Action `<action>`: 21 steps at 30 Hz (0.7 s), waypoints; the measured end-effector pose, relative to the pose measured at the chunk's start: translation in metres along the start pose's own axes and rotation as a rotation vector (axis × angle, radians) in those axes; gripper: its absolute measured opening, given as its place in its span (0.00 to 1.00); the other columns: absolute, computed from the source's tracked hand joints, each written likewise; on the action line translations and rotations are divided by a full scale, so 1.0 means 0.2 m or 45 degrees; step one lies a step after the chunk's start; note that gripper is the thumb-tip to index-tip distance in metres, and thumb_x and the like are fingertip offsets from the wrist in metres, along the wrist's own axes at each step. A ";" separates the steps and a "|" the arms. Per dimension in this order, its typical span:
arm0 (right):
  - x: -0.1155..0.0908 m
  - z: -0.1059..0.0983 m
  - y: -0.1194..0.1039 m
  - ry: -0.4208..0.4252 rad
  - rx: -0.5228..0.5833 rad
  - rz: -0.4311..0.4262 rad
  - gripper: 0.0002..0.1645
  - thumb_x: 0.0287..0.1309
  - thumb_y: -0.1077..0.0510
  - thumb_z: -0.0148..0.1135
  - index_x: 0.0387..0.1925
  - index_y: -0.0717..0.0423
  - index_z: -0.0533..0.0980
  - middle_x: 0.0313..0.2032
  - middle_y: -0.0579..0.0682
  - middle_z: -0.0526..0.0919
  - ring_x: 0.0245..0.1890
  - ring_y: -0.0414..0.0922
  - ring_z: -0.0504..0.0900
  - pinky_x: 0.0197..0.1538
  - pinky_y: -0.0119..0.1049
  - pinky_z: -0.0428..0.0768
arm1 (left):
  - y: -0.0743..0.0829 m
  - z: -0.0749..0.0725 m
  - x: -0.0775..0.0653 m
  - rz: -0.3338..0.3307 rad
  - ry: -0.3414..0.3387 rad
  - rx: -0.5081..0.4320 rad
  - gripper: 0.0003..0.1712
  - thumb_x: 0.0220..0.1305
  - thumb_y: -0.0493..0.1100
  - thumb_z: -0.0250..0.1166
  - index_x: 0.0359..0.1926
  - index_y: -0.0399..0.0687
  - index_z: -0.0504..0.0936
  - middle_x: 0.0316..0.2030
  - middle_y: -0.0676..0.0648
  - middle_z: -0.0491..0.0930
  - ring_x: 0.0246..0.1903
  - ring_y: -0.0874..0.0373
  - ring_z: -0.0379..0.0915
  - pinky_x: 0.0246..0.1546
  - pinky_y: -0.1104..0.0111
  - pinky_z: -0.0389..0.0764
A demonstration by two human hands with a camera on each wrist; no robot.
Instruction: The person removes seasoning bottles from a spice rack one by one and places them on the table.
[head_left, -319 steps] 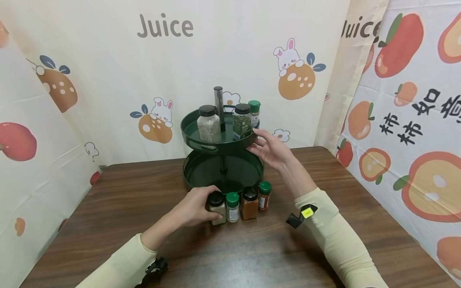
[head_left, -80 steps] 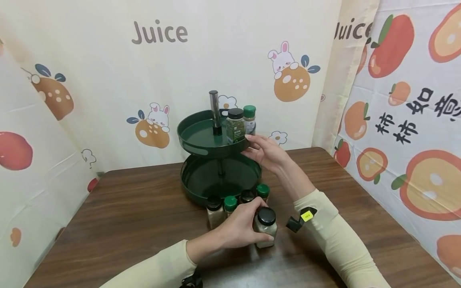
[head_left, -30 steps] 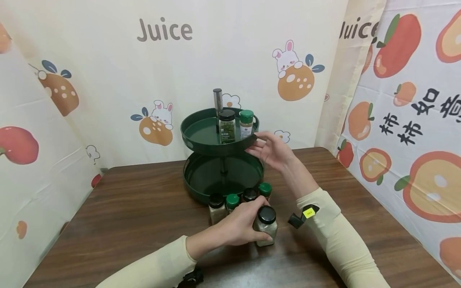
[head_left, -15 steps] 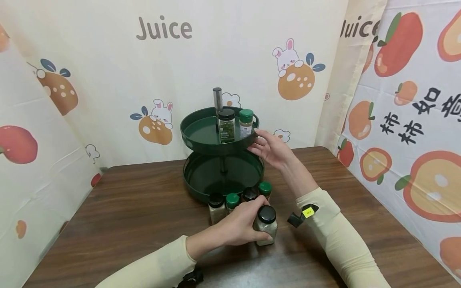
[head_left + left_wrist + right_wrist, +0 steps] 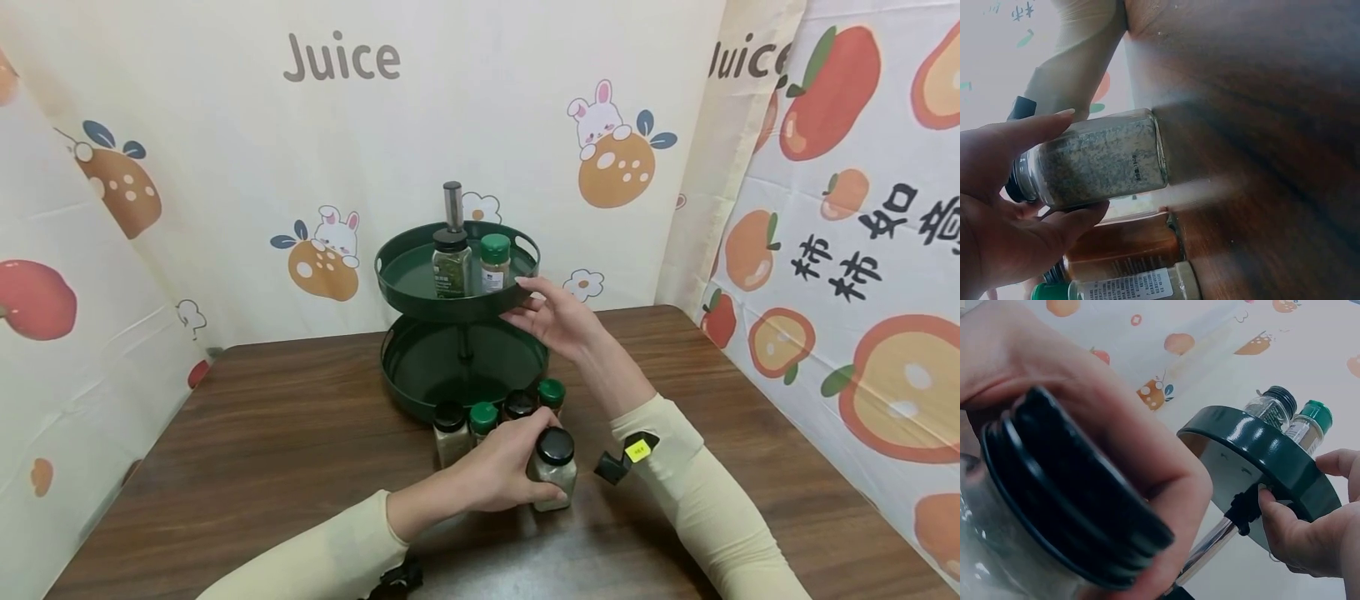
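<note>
My left hand (image 5: 502, 467) grips a glass spice jar (image 5: 553, 475) with a black lid, standing at the right front of a row of jars. In the left wrist view, its speckled pale contents (image 5: 1100, 162) show between thumb and fingers. My right hand (image 5: 558, 321) pinches the right side of the upper green tray (image 5: 420, 307) of a two-tier rack, one digit at the rim and others beneath. On that tray stand a black-lidded jar of green herbs (image 5: 452, 271) and a green-capped bottle (image 5: 494, 262). The lower tray (image 5: 427, 367) sits below.
Close before the lower tray stand a black-lidded jar (image 5: 452, 442), a green-capped bottle (image 5: 483, 417), another black-lidded jar (image 5: 519, 404) and a second green-capped bottle (image 5: 551, 393), partly behind my left hand. A metal post (image 5: 453, 204) rises through the rack. Patterned cloth hangs behind the wooden table (image 5: 300, 417).
The upper tray has turned, carrying its two containers leftward, and my right hand has shifted slightly left. Earlier, the jar in my left hand stood on the upper tray; lately that hand stays still.
</note>
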State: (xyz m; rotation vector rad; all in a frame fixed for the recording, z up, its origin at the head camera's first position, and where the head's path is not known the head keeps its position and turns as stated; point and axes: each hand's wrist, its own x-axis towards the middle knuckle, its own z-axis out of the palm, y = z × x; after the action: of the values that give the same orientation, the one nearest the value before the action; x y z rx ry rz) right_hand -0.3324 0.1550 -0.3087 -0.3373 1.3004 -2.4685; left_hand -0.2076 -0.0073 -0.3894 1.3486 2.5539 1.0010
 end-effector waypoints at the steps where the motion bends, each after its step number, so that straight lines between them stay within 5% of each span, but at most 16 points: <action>1: 0.00 -0.01 0.00 0.006 -0.002 -0.009 0.34 0.68 0.57 0.59 0.68 0.56 0.54 0.52 0.59 0.69 0.49 0.51 0.78 0.50 0.42 0.84 | 0.00 0.00 0.00 0.003 0.001 0.011 0.35 0.51 0.51 0.77 0.55 0.55 0.67 0.45 0.58 0.75 0.42 0.69 0.73 0.41 0.72 0.79; 5: 0.01 -0.03 0.00 0.039 -0.015 -0.066 0.29 0.68 0.53 0.60 0.64 0.53 0.60 0.53 0.59 0.70 0.49 0.50 0.77 0.49 0.39 0.84 | 0.00 0.00 0.00 0.020 0.005 0.049 0.35 0.51 0.51 0.77 0.56 0.54 0.67 0.46 0.58 0.75 0.42 0.69 0.72 0.42 0.72 0.79; 13: 0.03 -0.06 -0.01 0.107 -0.061 -0.124 0.37 0.64 0.53 0.65 0.68 0.57 0.60 0.56 0.59 0.72 0.52 0.50 0.77 0.48 0.38 0.85 | 0.01 -0.01 0.01 0.049 0.030 0.054 0.37 0.54 0.58 0.73 0.61 0.53 0.68 0.49 0.57 0.75 0.46 0.70 0.72 0.46 0.70 0.80; 21: 0.03 -0.06 -0.02 0.120 -0.091 -0.109 0.37 0.63 0.53 0.66 0.67 0.59 0.61 0.57 0.58 0.71 0.53 0.50 0.77 0.48 0.38 0.85 | 0.06 -0.10 0.00 0.085 0.076 -0.033 0.36 0.62 0.58 0.67 0.66 0.49 0.69 0.55 0.52 0.77 0.47 0.67 0.74 0.45 0.69 0.82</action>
State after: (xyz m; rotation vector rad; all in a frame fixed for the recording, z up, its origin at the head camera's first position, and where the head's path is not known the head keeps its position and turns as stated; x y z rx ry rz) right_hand -0.3427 0.1646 -0.3115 -0.3031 1.4432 -2.5405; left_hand -0.2062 -0.0131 -0.3674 1.4274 2.5439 1.0983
